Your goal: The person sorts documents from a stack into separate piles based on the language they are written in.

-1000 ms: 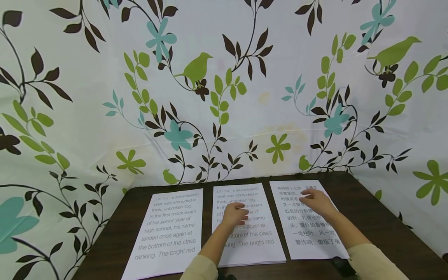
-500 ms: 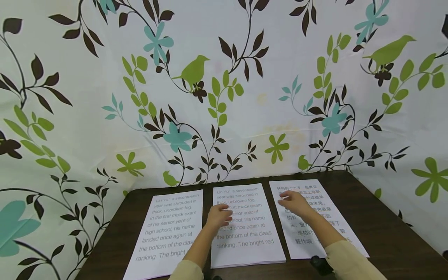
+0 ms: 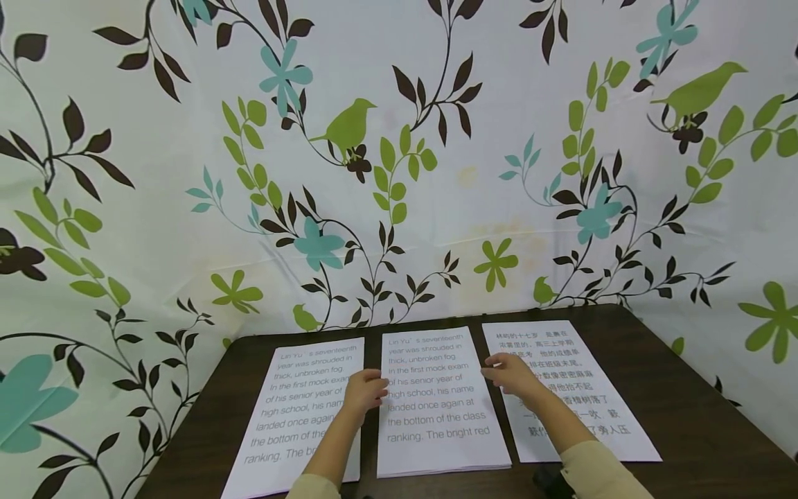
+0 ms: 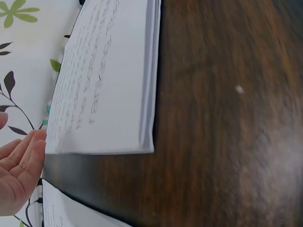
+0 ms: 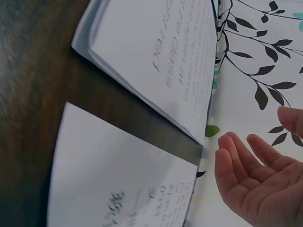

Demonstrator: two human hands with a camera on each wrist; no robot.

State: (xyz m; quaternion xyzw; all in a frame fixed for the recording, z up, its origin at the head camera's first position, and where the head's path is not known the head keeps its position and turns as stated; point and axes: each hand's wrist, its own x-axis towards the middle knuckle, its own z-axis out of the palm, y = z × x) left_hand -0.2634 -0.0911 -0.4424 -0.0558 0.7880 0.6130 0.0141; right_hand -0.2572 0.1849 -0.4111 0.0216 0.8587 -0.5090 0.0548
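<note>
In the head view the middle paper stack (image 3: pixel 436 443), printed with English text, lies between my hands. My left hand (image 3: pixel 365 392) is at its left edge, above the gap beside the left paper stack (image 3: pixel 293 416). My right hand (image 3: pixel 514 378) is near its right edge, partly over the right sheet (image 3: pixel 598 416) with Chinese text. Fingers of the left hand (image 4: pixel 21 170) are loosely bent beside the stack's edge in the left wrist view. In the right wrist view the right hand (image 5: pixel 260 182) has relaxed, spread fingers holding nothing. Whether either hand touches paper I cannot tell.
All the papers lie on a dark brown wooden table (image 3: pixel 692 416). Behind it hangs a white cloth (image 3: pixel 474 152) printed with leaves, flowers and birds. A small black object (image 3: pixel 551 479) sits by the right sleeve.
Both hands have moved left: the left one from over the middle stack to its left edge, the right one from over the Chinese sheet toward the middle stack's right edge. The papers stay put.
</note>
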